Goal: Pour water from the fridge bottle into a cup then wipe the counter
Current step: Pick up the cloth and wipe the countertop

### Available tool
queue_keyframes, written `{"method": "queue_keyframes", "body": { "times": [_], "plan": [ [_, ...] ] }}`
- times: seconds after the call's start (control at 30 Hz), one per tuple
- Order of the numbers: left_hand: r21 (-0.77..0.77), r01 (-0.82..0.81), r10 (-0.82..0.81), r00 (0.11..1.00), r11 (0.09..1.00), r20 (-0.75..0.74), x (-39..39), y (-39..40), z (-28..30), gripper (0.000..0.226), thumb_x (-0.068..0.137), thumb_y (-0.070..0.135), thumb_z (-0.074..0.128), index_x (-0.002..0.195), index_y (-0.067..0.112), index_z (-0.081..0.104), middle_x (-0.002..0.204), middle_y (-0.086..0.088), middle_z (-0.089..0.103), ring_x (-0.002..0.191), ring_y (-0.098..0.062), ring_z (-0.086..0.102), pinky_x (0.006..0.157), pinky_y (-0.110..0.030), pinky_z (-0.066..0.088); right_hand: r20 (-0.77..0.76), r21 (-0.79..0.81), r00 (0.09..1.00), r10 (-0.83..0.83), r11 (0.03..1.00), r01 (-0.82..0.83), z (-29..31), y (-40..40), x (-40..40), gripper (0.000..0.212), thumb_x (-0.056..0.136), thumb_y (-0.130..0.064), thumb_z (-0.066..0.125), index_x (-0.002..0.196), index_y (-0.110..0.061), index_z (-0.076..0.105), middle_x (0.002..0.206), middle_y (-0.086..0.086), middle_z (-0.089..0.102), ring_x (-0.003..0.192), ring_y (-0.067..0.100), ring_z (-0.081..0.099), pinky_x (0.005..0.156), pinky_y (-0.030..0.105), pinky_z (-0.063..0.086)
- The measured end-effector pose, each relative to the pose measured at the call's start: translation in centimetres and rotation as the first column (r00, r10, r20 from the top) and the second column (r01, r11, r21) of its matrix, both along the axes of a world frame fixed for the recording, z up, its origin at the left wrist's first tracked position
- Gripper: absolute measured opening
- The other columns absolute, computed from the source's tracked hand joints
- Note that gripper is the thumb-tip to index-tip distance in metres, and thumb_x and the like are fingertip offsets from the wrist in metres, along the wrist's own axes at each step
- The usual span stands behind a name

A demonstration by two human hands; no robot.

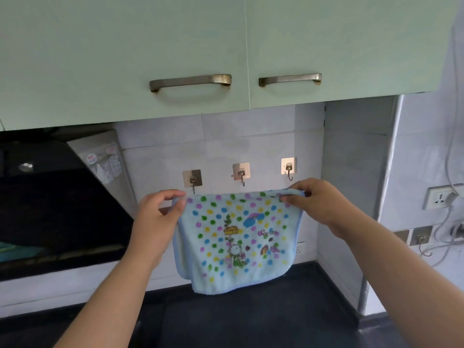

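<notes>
The towel (236,237) was pinched at its top corners by the left hand (158,214) and right hand (319,199); the left wall hook (192,183) was partly hidden, the desk (251,320) cut off below.

Pale green cabinets (226,46) above seemingly white-tiled wall (251,141).

A home kitchen is showing here: pale green wall cupboards (226,54) with metal handles (190,81) are hanging over a dark counter (251,320), a slanted range hood (62,197) is sitting at the left, and adhesive hooks (241,173) are sticking to the tiled wall (251,144) beside wall sockets (440,197).
</notes>
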State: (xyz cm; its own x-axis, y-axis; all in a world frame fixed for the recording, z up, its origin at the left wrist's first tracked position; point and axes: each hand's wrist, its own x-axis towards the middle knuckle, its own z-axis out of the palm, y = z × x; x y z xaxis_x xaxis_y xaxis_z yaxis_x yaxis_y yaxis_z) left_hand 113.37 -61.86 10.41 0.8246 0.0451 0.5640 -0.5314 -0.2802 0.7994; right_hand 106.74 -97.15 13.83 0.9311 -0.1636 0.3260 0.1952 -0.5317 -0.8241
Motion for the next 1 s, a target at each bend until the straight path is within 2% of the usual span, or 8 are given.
{"method": "queue_keyframes", "body": {
  "times": [0.2,0.33,0.47,0.57,0.67,0.77,0.87,1.0],
  "plan": [
    [-0.031,0.227,-0.227,0.942,0.973,-0.246,2.8,-0.1,-4.0,0.036,0.101,0.002,0.062,0.086,0.027,0.084,0.129,0.037,0.064,0.114,0.009,0.065,0.095,-0.022,0.052,-0.084,0.262,0.996,0.043,0.965,-0.02,-4.2,-0.3,-0.1,0.022,0.098,-0.046,0.066,0.097,-0.025,0.072,0.096,0.001,0.078,0.089,0.019,0.077,0.083,0.037,0.062],
    [0.068,0.263,-0.224,0.91,0.962,-0.35,3.8,-3.0,-6.0,0.041,0.098,0.002,0.064,0.088,0.035,0.087,0.119,0.031,0.072,0.111,0.008,0.066,0.104,-0.025,0.051,-0.088,0.292,0.996,-0.018,0.956,0.043,-6.8,-1.5,1.5,0.014,0.097,-0.047,0.068,0.098,-0.033,0.068,0.095,0.0,0.078,0.081,0.015,0.078,0.071,0.033,0.064],
    [0.094,0.228,-0.182,0.918,0.969,-0.353,5.4,-6.5,-6.1,0.021,0.079,0.022,0.091,0.092,0.038,0.084,0.107,0.022,0.077,0.097,0.006,0.071,0.086,-0.019,0.058,-0.09,0.41,0.996,0.01,0.912,0.028,-7.5,-3.2,5.2,0.016,0.102,-0.034,0.063,0.111,-0.034,0.05,0.11,0.009,0.07,0.078,0.014,0.077,0.061,0.024,0.061],
    [0.264,0.076,-0.024,0.981,0.962,-0.194,7.9,-8.4,-5.5,0.026,0.08,0.019,0.091,0.093,0.038,0.078,0.104,0.02,0.074,0.095,0.01,0.066,0.086,-0.015,0.054,-0.085,0.472,0.987,0.137,0.878,-0.081,-7.0,-5.1,8.5,0.033,0.098,-0.01,0.056,0.106,-0.04,0.044,0.118,0.016,0.06,0.093,0.032,0.072,0.077,0.048,0.065],
    [0.365,-0.103,0.118,0.993,0.925,-0.016,10.9,-9.3,-4.4,0.031,0.089,0.01,0.08,0.085,0.036,0.064,0.104,0.018,0.068,0.092,0.01,0.06,0.076,-0.001,0.041,-0.032,0.335,0.974,0.224,0.921,-0.201,-6.5,-6.6,12.1,0.039,0.096,0.004,0.047,0.096,-0.035,0.045,0.115,0.011,0.058,0.1,0.037,0.069,0.087,0.054,0.063],
    [0.408,-0.253,0.222,0.967,0.877,0.123,14.0,-9.9,-3.7,0.036,0.089,0.002,0.075,0.08,0.03,0.054,0.095,0.012,0.063,0.09,0.004,0.059,0.072,-0.002,0.036,0.028,0.179,0.984,0.174,0.968,-0.176,-6.5,-6.8,16.0,0.032,0.094,0.013,0.043,0.083,-0.014,0.056,0.104,-0.009,0.072,0.101,0.025,0.07,0.086,0.029,0.059],
    [0.424,-0.313,0.268,0.95,0.85,0.163,16.7,-10.6,-3.6,0.029,0.09,-0.007,0.068,0.087,0.021,0.075,0.103,0.008,0.063,0.102,-0.009,0.058,0.087,-0.01,0.035,0.084,-0.055,0.996,0.043,0.998,-0.038,-6.5,-6.0,20.0,0.047,0.089,0.015,0.042,0.074,-0.016,0.073,0.108,-0.009,0.071,0.104,0.017,0.065,0.088,0.016,0.048],
    [0.462,-0.285,0.275,0.957,0.84,0.092,20.2,-11.4,-3.8,0.037,0.101,-0.009,0.052,0.11,0.014,0.08,0.12,0.003,0.052,0.111,-0.01,0.053,0.099,-0.016,0.035,0.113,-0.19,0.994,-0.001,0.982,0.022,-6.4,-4.9,24.4,0.044,0.102,0.003,0.043,0.122,-0.018,0.076,0.126,-0.003,0.061,0.115,0.015,0.059,0.102,0.018,0.041]
  ]
}}
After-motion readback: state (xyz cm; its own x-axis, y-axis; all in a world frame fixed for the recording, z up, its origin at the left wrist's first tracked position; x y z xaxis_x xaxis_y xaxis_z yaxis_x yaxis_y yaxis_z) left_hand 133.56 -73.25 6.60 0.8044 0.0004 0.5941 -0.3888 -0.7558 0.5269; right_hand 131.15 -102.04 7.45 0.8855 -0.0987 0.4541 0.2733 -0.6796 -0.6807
